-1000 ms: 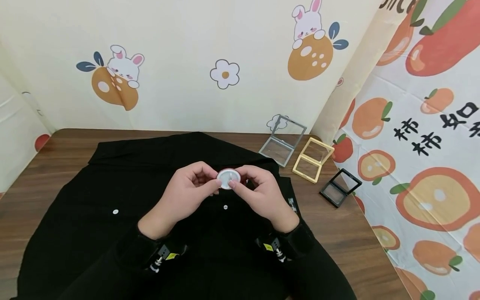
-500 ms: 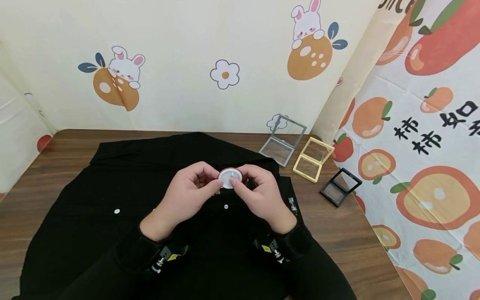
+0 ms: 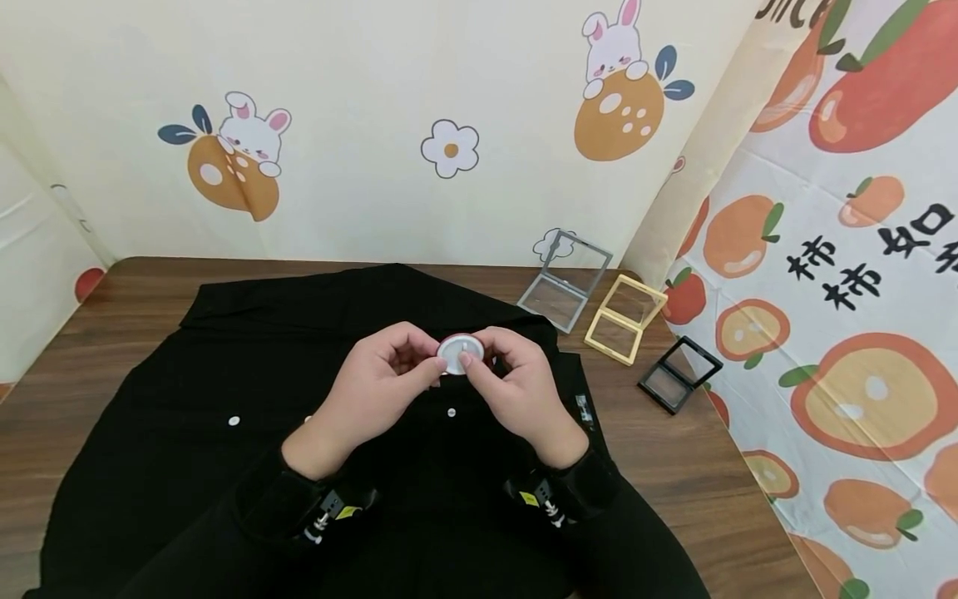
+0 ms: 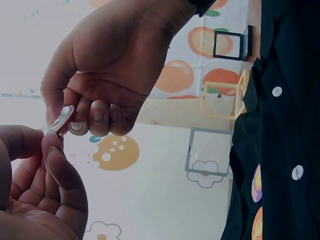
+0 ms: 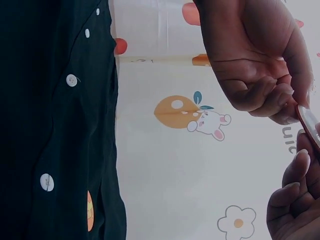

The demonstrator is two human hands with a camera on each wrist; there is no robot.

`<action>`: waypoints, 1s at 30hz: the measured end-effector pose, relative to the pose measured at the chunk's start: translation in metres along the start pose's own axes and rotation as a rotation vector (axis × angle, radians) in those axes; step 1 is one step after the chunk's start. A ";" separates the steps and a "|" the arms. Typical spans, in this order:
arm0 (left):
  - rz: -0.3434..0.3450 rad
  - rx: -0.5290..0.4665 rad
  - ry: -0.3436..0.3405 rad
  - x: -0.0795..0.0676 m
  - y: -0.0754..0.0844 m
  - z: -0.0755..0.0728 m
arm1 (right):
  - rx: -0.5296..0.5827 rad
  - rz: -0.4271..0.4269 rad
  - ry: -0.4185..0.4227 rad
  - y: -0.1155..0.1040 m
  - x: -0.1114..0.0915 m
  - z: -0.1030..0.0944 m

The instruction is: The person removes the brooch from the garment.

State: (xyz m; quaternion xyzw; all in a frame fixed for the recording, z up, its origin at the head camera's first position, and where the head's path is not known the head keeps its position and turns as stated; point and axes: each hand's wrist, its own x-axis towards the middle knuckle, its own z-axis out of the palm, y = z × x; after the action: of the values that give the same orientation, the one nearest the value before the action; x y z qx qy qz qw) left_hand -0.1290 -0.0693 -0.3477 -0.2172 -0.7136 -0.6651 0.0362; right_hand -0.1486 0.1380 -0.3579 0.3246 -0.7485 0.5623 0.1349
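Note:
Both hands hold a round pin badge (image 3: 451,350) above a black shirt (image 3: 172,366) spread on the table. Its pale back, with a pin, faces the head camera, and a red edge shows in the left wrist view. My left hand (image 3: 380,378) pinches the left side of the badge between thumb and fingers. On the right side, my right hand (image 3: 518,384) grips it, its thumb lying over the pin. The badge's front is hidden in the head view. White buttons (image 3: 234,421) dot the shirt, and colourful badges (image 4: 257,184) show on it in the left wrist view.
A grey hinged frame (image 3: 557,291), a yellow one (image 3: 618,324) and a black one (image 3: 674,383) stand open at the right of the wooden table (image 3: 674,470). Behind the table is a rabbit-patterned backdrop (image 3: 359,175); a fruit-printed cloth (image 3: 808,258) hangs on the right.

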 end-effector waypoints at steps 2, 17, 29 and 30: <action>0.002 0.002 0.000 0.000 0.000 0.000 | 0.003 0.000 0.005 0.000 0.000 0.001; -0.011 -0.010 0.005 0.001 -0.002 -0.001 | -0.006 -0.006 0.051 0.004 -0.003 0.008; -0.009 -0.020 0.004 0.002 0.001 -0.003 | 0.004 -0.056 0.059 0.002 -0.002 0.010; -0.012 -0.020 0.004 0.002 0.001 -0.004 | 0.007 -0.057 0.058 0.002 -0.001 0.010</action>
State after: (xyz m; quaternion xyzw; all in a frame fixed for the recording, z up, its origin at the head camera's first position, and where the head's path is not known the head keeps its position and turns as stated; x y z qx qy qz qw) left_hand -0.1314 -0.0722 -0.3453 -0.2120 -0.7082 -0.6727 0.0313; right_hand -0.1469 0.1293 -0.3633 0.3300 -0.7328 0.5699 0.1715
